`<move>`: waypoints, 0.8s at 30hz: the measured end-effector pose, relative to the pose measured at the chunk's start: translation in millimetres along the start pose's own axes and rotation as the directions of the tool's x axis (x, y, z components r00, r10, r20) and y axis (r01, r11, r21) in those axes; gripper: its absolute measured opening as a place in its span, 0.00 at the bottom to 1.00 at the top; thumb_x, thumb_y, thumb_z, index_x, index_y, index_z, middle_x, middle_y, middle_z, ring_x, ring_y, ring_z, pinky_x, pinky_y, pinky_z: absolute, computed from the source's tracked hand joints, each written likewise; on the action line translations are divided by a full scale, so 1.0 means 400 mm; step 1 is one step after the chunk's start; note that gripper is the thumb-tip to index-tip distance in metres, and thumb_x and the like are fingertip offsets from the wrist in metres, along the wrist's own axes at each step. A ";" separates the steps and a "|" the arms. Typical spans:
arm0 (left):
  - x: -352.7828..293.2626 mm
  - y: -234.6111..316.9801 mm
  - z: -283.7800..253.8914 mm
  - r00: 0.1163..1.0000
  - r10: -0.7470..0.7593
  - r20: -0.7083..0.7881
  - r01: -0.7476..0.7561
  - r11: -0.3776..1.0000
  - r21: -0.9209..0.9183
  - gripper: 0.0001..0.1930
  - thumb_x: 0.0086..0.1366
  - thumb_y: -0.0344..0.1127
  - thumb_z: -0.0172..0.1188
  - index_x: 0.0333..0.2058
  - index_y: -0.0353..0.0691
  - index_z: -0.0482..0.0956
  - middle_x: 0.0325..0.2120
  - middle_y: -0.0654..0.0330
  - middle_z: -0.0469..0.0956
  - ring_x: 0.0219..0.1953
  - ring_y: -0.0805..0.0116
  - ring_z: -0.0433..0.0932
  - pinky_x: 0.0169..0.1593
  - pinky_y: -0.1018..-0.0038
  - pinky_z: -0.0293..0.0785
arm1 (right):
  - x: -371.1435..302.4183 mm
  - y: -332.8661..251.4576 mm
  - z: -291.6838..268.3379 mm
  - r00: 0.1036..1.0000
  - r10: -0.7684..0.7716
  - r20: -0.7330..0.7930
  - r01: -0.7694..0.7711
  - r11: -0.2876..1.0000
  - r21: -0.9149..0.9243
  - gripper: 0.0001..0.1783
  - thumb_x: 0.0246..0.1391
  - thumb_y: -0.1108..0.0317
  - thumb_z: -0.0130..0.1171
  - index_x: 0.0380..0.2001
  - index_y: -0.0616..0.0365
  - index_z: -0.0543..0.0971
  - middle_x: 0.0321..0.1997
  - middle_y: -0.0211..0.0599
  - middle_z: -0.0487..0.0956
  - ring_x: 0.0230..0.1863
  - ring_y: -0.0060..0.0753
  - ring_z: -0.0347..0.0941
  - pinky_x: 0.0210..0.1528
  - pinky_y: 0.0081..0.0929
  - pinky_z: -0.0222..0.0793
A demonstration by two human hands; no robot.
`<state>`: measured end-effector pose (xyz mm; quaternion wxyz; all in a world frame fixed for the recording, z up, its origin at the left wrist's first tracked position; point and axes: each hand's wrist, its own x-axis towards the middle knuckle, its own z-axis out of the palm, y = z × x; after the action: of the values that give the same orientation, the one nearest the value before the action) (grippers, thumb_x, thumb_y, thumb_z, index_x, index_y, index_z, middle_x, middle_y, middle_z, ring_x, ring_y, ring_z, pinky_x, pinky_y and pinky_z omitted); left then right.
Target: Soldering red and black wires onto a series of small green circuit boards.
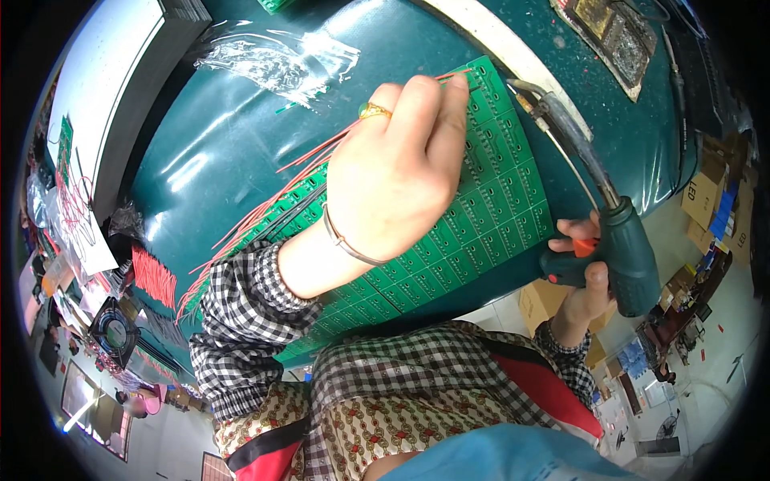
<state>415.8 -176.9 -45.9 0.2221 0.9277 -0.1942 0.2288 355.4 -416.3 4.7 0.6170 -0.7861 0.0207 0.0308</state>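
Observation:
A large panel of green circuit boards (501, 172) lies slanted across the table in front of me. My left hand (393, 164) is over the panel's far part, its fingers closed on a thin red wire (455, 74) whose end shows past the fingertips at the top corner. More red wires (269, 196) and a few black wires (301, 210) run along the panel's far left side. In my right hand (589, 268) is a soldering gun (630, 248) with a dark green handle and an orange-red trigger. Its bent metal tip (525, 90) points toward the panel's upper right edge, apart from the boards.
Crumpled clear plastic (277, 60) lies beyond the panel. A stack of white sheets (120, 72) stands at the left, with a bundle of short red wires (152, 276) and a small fan (115, 330) nearby. A dirty metal tray (613, 40) sits at the far right.

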 end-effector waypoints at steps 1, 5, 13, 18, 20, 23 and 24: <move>-0.001 -0.001 -0.002 1.000 0.013 0.010 -0.013 1.000 0.003 0.19 0.44 0.24 0.56 0.38 0.25 0.75 0.25 0.58 0.63 0.25 0.67 0.67 0.25 0.77 0.67 | -0.001 0.000 0.001 1.000 0.012 0.009 -0.012 1.000 0.006 0.35 0.53 0.51 0.52 0.49 0.77 0.65 0.35 0.50 0.75 0.37 0.43 0.75 0.30 0.28 0.78; 0.001 0.005 -0.003 1.000 0.006 0.022 -0.006 1.000 0.020 0.18 0.44 0.24 0.56 0.38 0.25 0.75 0.24 0.58 0.64 0.24 0.67 0.67 0.25 0.78 0.67 | 0.000 -0.003 0.007 0.999 0.025 0.023 -0.025 1.000 -0.002 0.35 0.52 0.51 0.53 0.48 0.77 0.66 0.34 0.48 0.74 0.36 0.41 0.75 0.31 0.29 0.78; -0.006 0.001 0.002 1.000 0.006 -0.003 -0.006 1.000 0.017 0.18 0.43 0.24 0.57 0.37 0.26 0.76 0.24 0.59 0.64 0.24 0.68 0.67 0.23 0.78 0.66 | -0.001 0.000 0.002 0.997 0.038 0.060 -0.038 0.999 0.000 0.36 0.52 0.50 0.54 0.48 0.79 0.66 0.33 0.47 0.73 0.35 0.41 0.73 0.31 0.29 0.78; -0.002 0.006 -0.002 1.000 0.006 0.008 -0.006 0.999 0.033 0.17 0.44 0.24 0.57 0.36 0.26 0.76 0.24 0.59 0.64 0.24 0.68 0.67 0.23 0.78 0.66 | 0.000 0.000 0.005 0.998 0.042 0.053 -0.041 0.999 -0.006 0.37 0.52 0.50 0.54 0.48 0.80 0.66 0.33 0.48 0.73 0.35 0.41 0.73 0.31 0.29 0.78; -0.002 0.010 -0.004 1.000 -0.006 0.014 0.006 1.000 0.021 0.17 0.43 0.24 0.57 0.36 0.26 0.76 0.24 0.59 0.64 0.24 0.68 0.67 0.22 0.78 0.66 | -0.002 0.002 0.003 0.997 0.052 0.061 -0.052 0.999 0.007 0.37 0.52 0.50 0.54 0.48 0.80 0.65 0.33 0.48 0.74 0.35 0.41 0.73 0.31 0.29 0.78; -0.003 0.005 -0.002 1.000 0.013 0.003 -0.013 1.000 0.024 0.17 0.43 0.24 0.57 0.36 0.26 0.76 0.24 0.59 0.64 0.24 0.68 0.67 0.22 0.78 0.66 | 0.001 -0.004 0.006 0.998 0.041 0.054 -0.041 0.999 -0.005 0.37 0.52 0.50 0.54 0.48 0.80 0.65 0.33 0.47 0.74 0.35 0.41 0.73 0.31 0.29 0.78; -0.004 0.005 -0.002 1.000 0.012 0.004 -0.012 1.000 0.023 0.17 0.43 0.24 0.57 0.36 0.26 0.76 0.24 0.59 0.64 0.24 0.68 0.67 0.22 0.78 0.66 | 0.001 -0.004 0.006 0.998 0.042 0.055 -0.041 0.999 -0.006 0.37 0.52 0.50 0.54 0.48 0.80 0.65 0.33 0.47 0.74 0.35 0.41 0.73 0.31 0.29 0.78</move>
<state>413.4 -177.9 -45.4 0.2096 0.9294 -0.1976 0.2307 355.8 -413.4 5.7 0.6148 -0.7857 0.0201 0.0652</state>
